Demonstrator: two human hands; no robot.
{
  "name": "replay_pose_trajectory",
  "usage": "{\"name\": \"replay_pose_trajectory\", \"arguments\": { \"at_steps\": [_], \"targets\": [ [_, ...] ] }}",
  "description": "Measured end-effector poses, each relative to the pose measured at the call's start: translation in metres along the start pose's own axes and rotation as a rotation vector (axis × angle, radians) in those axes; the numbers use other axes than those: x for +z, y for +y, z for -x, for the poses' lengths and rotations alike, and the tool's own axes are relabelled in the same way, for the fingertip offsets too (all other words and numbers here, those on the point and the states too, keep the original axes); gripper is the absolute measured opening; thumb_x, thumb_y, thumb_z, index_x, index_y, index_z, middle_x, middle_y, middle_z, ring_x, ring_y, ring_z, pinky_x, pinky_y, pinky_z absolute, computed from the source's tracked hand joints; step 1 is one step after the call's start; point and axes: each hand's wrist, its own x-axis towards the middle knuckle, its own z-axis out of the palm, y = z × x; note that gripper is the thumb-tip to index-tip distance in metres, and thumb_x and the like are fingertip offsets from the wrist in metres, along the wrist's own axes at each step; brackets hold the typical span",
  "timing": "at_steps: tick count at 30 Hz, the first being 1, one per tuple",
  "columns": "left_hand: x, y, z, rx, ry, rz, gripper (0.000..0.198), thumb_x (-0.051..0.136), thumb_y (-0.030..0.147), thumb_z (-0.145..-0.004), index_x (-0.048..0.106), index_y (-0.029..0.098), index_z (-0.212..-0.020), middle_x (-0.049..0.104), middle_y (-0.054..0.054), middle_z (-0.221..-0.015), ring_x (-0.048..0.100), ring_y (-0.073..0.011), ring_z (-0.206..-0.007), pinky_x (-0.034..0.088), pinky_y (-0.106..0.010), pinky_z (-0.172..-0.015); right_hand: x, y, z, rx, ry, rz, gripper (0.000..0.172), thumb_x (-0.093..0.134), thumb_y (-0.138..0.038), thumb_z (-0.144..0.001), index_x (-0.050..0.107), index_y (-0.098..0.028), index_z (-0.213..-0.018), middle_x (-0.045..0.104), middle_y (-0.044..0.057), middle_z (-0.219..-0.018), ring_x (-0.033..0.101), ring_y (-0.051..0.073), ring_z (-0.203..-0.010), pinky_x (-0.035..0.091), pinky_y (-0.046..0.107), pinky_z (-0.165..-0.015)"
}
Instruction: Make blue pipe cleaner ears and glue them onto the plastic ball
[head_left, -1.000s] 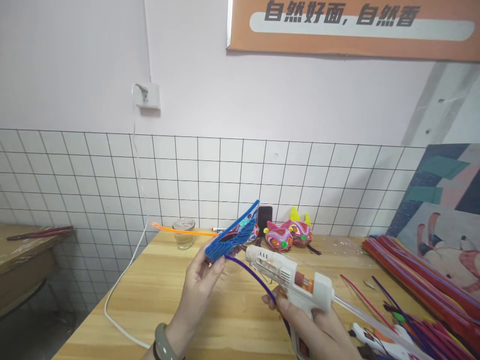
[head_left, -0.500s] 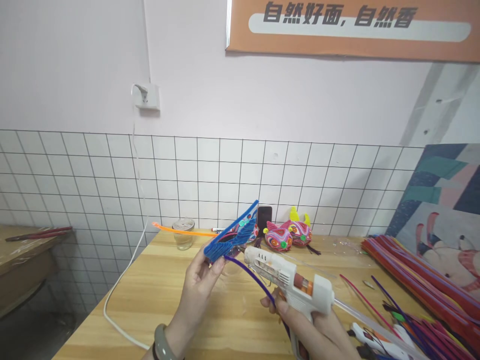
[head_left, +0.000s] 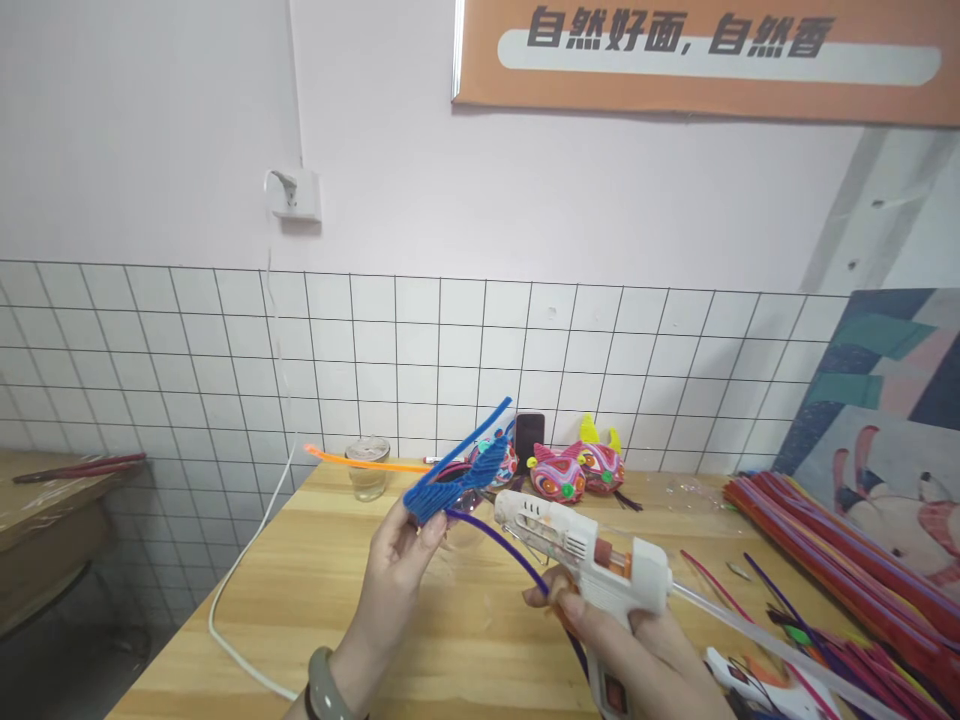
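Observation:
My left hand (head_left: 401,565) pinches the lower end of a fuzzy blue piece (head_left: 454,488), raised above the table. A purple fuzzy strip (head_left: 499,540) curves from that piece down to my right hand (head_left: 622,640). Wrapped in my right hand is a white glue gun (head_left: 619,580), its nozzle pointing left towards the blue piece but apart from it. The purple strip runs past the fingers of that hand. A clear glue stick (head_left: 750,625) sticks out of the gun's back.
Colourful stuffed figures (head_left: 559,472), a dark phone (head_left: 529,440) and a glass (head_left: 367,470) stand at the table's back. Bundled fuzzy strips (head_left: 840,540) and another white glue gun (head_left: 772,685) lie right. A white cable (head_left: 225,650) hangs over the left edge.
The glue gun and my right hand have shifted slightly right, away from the blue piece. The blue piece has tilted and moved a little left and down.

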Motion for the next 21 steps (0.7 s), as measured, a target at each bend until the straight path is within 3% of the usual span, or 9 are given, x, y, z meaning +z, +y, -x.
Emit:
{"name": "replay_pose_trajectory", "arguments": {
  "at_steps": [4,8,12,15,18,21],
  "targets": [
    [-0.001,0.000,-0.001,-0.017,-0.002,0.018,0.033,0.060,0.027,-0.078,0.060,0.021,-0.110,0.062,-0.008,-0.118,0.054,-0.0274,-0.109,0.045,-0.038,-0.090,-0.004,0.003,-0.008,0.091,-0.117,-0.204,0.029,0.066,-0.044,-0.064,0.067,-0.020,-0.080,0.070,0.004,-0.073,0.063,0.028,-0.086,0.050,0.030,-0.069],
    [-0.002,0.001,-0.003,-0.016,0.002,0.039,0.037,0.059,0.028,-0.078,0.058,0.023,-0.115,0.062,-0.008,-0.117,0.056,-0.0269,-0.107,0.047,-0.037,-0.088,-0.007,0.000,-0.019,-0.009,-0.258,-0.452,0.021,0.065,-0.039,-0.065,0.065,-0.018,-0.067,0.069,0.006,-0.082,0.062,0.027,-0.088,0.048,0.033,-0.078],
    [-0.002,0.003,-0.006,-0.011,0.054,0.086,0.038,0.059,0.028,-0.079,0.057,0.025,-0.117,0.063,-0.006,-0.117,0.056,-0.0258,-0.107,0.046,-0.038,-0.089,-0.011,0.005,-0.040,0.072,-0.298,-0.675,0.021,0.062,-0.039,-0.073,0.063,-0.018,-0.078,0.068,0.005,-0.084,0.064,0.021,-0.078,0.049,0.036,-0.075],
    [-0.001,0.005,-0.007,-0.016,0.086,0.114,0.038,0.058,0.027,-0.080,0.055,0.026,-0.118,0.062,-0.006,-0.118,0.056,-0.0243,-0.108,0.044,-0.037,-0.091,-0.010,0.022,-0.058,0.160,-0.265,-0.717,0.020,0.063,-0.037,-0.075,0.060,-0.019,-0.080,0.065,0.000,-0.066,0.062,0.014,-0.057,0.051,0.025,-0.056],
    [0.000,0.005,-0.006,-0.026,0.095,0.127,0.039,0.057,0.027,-0.081,0.054,0.026,-0.120,0.062,-0.005,-0.119,0.057,-0.0237,-0.107,0.045,-0.036,-0.091,-0.003,0.050,-0.071,0.253,-0.139,-0.583,0.024,0.067,-0.038,-0.071,0.058,-0.016,-0.071,0.058,-0.003,-0.048,0.053,0.008,-0.038,0.040,0.015,-0.037],
    [0.001,0.005,-0.004,-0.037,0.089,0.107,0.037,0.057,0.027,-0.081,0.056,0.024,-0.118,0.064,-0.006,-0.116,0.057,-0.0231,-0.106,0.045,-0.035,-0.090,0.007,0.080,-0.079,0.214,-0.087,-0.475,0.026,0.073,-0.037,-0.065,0.057,-0.016,-0.069,0.063,0.000,-0.054,0.060,0.011,-0.044,0.046,0.019,-0.043]
  ]
}}
